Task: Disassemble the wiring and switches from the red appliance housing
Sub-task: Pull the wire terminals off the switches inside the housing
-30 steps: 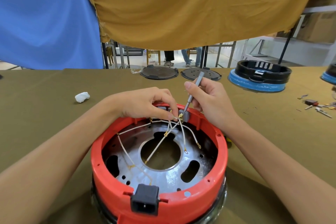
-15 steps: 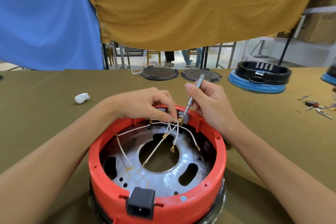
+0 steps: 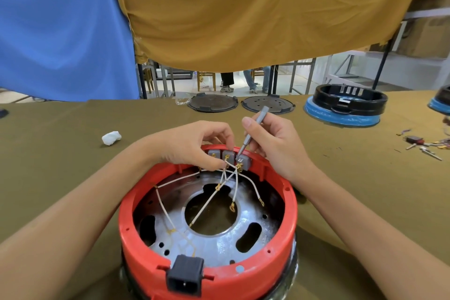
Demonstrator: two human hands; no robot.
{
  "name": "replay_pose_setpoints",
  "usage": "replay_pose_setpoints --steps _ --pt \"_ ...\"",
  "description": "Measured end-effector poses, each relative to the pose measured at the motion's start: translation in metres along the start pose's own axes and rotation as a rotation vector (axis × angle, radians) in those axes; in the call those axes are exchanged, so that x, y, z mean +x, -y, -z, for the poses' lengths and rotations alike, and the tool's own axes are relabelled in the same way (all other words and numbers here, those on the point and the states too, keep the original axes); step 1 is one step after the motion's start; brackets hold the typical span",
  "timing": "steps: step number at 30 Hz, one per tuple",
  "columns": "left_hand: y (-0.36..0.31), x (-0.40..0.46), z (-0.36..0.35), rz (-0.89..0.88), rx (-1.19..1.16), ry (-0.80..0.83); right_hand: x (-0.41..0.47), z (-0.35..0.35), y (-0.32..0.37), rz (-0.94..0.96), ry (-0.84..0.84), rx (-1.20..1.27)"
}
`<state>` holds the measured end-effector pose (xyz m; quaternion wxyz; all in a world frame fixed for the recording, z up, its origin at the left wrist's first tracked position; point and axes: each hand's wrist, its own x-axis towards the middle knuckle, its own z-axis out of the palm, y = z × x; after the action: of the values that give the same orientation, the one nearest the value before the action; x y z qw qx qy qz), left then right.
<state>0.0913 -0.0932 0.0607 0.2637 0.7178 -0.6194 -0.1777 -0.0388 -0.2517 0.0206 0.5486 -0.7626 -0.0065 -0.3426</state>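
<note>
**Housing Wiring: Switch Terminal Access**

Olive-green cloth covers the work table (image 3: 60, 153), which fills the lower two thirds of the frame; a blue drape (image 3: 60, 27) hangs at upper left and a mustard drape (image 3: 255, 12) across the upper centre and right.

The red appliance housing (image 3: 136, 221) sits open-side up at lower centre, with a perforated metal plate (image 3: 219, 248) inside it and a black power inlet socket (image 3: 184, 275) on the rim at the bottom edge of the frame.

A black-and-blue appliance base (image 3: 343, 107) stands at right of centre, far side of the table. Two dark round plates (image 3: 213, 103) lie just left of it.

My left hand (image 3: 192, 146) reaches over the far rim of the housing, fingertips pinching a white wire (image 3: 225, 174) at its terminal just below the switches. My right hand (image 3: 272, 143) grips a thin grey screwdriver (image 3: 253, 131) like a pen, tip resting on the rightmost of three grey switches (image 3: 229, 154) mounted in the far wall of the housing.

Several more white wires fan down from the switches across the plate, each ending in a brass lug.

A crumpled white wad (image 3: 111, 138) lies at left of centre. Loose small parts (image 3: 422, 143) are scattered at the right edge.
</note>
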Motion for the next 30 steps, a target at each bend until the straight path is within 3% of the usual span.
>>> replay_pose_setpoints --steps 7,16,30 --pt "0.005 -0.017 0.001 0.014 0.242 -0.091 0.000 0.001 0.000 -0.019 -0.007 -0.044" --pt "0.007 -0.022 -0.009 -0.051 0.209 -0.155 -0.003 0.001 0.004 -0.081 0.000 -0.082" --pt "0.007 -0.023 -0.010 -0.039 0.167 -0.152 -0.002 0.001 0.015 0.066 0.053 -0.276"
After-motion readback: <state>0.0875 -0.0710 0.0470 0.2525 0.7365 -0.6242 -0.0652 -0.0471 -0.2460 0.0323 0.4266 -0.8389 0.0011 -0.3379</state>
